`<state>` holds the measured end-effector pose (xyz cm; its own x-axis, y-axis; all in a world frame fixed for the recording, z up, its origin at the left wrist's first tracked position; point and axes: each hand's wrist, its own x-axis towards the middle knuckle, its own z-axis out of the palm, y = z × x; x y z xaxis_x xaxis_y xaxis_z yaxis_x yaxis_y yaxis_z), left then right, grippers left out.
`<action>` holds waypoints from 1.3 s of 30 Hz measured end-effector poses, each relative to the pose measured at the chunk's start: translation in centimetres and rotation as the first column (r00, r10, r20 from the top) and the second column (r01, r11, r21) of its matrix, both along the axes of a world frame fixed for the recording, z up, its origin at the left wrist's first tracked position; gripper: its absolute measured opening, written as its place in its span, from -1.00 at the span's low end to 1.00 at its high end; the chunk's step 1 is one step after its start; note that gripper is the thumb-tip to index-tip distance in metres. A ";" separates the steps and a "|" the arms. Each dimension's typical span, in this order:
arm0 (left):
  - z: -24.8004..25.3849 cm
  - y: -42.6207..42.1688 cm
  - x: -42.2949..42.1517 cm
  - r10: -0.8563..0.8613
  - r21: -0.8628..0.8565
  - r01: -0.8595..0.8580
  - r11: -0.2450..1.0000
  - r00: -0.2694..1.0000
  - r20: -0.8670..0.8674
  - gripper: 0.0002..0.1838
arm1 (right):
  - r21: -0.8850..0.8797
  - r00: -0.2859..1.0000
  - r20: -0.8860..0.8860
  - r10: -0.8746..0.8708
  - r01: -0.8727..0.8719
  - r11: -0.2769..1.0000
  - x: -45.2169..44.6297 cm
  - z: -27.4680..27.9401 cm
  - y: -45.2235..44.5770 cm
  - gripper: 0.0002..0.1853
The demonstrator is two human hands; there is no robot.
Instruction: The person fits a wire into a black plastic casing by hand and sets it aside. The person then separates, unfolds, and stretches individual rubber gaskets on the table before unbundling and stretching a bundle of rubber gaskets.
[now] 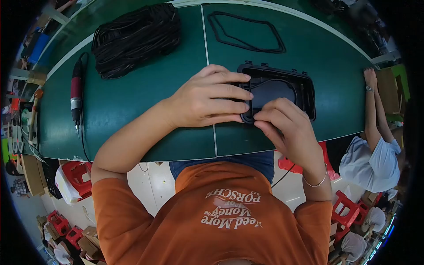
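Toward the near edge of the desk (185,145), the left-hand grip (201,99) covers part of the left end of the black case (276,71), while the right-hand grip (289,123) hides much of its near side; what it touches inside cannot be told. A thin black strip (282,81) there runs out of sight beneath it. Past the desk's near right corner, distant people (376,218) are blurred. The picture's bottom cuts off the orange shirt (212,198).

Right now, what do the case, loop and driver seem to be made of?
Case: probably hard plastic, black and satin, with moulded-looking lugs along one edge.
Loop: likely rubber, matte black; it lies in soft, uneven bends.
Driver: silver section likely metal, by its shine; red section, painted metal or plastic.
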<state>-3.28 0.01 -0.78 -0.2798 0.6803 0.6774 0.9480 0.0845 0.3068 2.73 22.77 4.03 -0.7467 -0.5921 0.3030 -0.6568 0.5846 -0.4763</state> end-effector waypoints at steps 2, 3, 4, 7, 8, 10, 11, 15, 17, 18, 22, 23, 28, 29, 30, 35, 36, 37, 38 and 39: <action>0.1 0.1 0.1 0.015 -0.008 -0.015 1.000 1.000 -0.020 -0.75 | -0.004 1.000 -0.001 0.019 -0.019 1.000 0.0 0.0 0.0 -0.83; 0.1 0.1 0.3 0.041 -0.021 -0.042 0.999 0.998 -0.042 -0.76 | -0.002 1.000 -0.002 0.016 -0.016 1.000 0.1 0.0 0.1 -0.83; -0.1 0.4 0.6 0.033 0.002 -0.033 0.999 0.998 -0.051 -0.77 | 0.001 1.000 0.002 0.017 -0.017 1.000 0.1 0.0 0.2 -0.83; -0.3 1.1 0.9 -0.025 0.042 0.031 0.999 0.989 -0.143 -0.80 | -0.034 0.999 -0.026 0.029 -0.030 0.999 -0.1 -0.2 0.3 -0.83; -0.5 1.1 0.9 -0.033 0.057 0.042 0.997 0.988 -0.150 -0.80 | -0.062 0.999 -0.051 0.017 -0.021 0.998 -0.1 -0.4 0.4 -0.84; -0.6 1.3 0.8 -0.032 0.098 0.049 0.994 0.985 -0.172 -0.83 | -0.059 0.999 -0.031 0.006 -0.008 0.998 -0.2 -0.4 1.2 -0.80; -0.7 1.3 0.9 -0.027 0.110 0.047 0.993 0.983 -0.180 -0.83 | -0.064 1.000 -0.021 -0.004 0.003 0.998 -0.1 -0.5 1.5 -0.80; -0.8 1.6 1.0 0.025 0.092 0.000 0.996 0.963 -0.267 -0.77 | -0.068 1.000 0.009 0.002 -0.002 0.998 -0.2 -0.5 2.8 -0.79; -0.9 1.5 1.0 0.034 0.072 -0.016 0.997 0.967 -0.251 -0.78 | -0.049 0.998 0.028 -0.060 0.062 0.997 -0.3 -0.5 3.2 -0.79; -0.7 1.5 1.0 0.010 0.053 0.002 0.999 0.973 -0.231 -0.78 | -0.043 0.998 0.024 -0.054 0.055 0.998 -0.5 -0.4 3.2 -0.79; 0.1 0.2 0.5 0.007 -0.001 -0.007 1.000 0.983 -0.183 -0.81 | -0.054 0.997 -0.034 -0.074 0.072 0.996 -0.3 -0.6 3.1 -0.80; 0.2 0.2 0.6 0.023 -0.016 -0.027 1.000 0.979 -0.204 -0.79 | -0.057 0.997 -0.029 -0.072 0.071 0.996 -0.3 -0.7 3.1 -0.81; 1.1 0.8 1.7 0.067 -0.189 -0.105 0.976 0.978 -0.197 -0.62 | -0.046 0.996 -0.028 -0.085 0.084 0.995 -0.5 -0.7 4.5 -0.83; 1.4 0.8 1.7 0.074 -0.218 -0.120 0.969 0.976 -0.205 -0.60 | -0.028 0.995 -0.050 -0.084 0.083 0.996 -0.5 -0.7 4.9 -0.83; 1.7 0.8 1.6 0.068 -0.233 -0.119 0.965 0.974 -0.218 -0.60 | -0.037 0.994 -0.010 -0.109 0.108 0.993 -0.4 -0.6 5.3 -0.84; 2.8 1.4 2.2 0.075 -0.339 -0.126 0.932 0.985 -0.158 -0.59 | 0.001 0.986 -0.112 -0.125 0.126 0.992 -0.3 -1.2 6.3 -0.86; 2.5 1.6 2.3 0.093 -0.334 -0.143 0.932 0.983 -0.160 -0.60 | 0.003 0.984 -0.129 -0.120 0.121 0.993 -0.3 -1.3 6.2 -0.86; 2.5 1.8 2.4 0.112 -0.328 -0.161 0.931 0.980 -0.163 -0.62 | 0.006 0.983 -0.146 -0.113 0.115 0.993 -0.4 -1.3 6.3 -0.86; 2.7 1.7 2.5 0.108 -0.338 -0.160 0.927 0.980 -0.168 -0.62 | -0.006 0.982 -0.149 -0.118 0.118 0.993 -0.4 -1.3 6.3 -0.86; 2.8 1.6 2.5 0.112 -0.344 -0.163 0.925 0.980 -0.164 -0.63 | 0.009 0.982 -0.152 -0.110 0.112 0.994 -0.3 -1.2 6.4 -0.85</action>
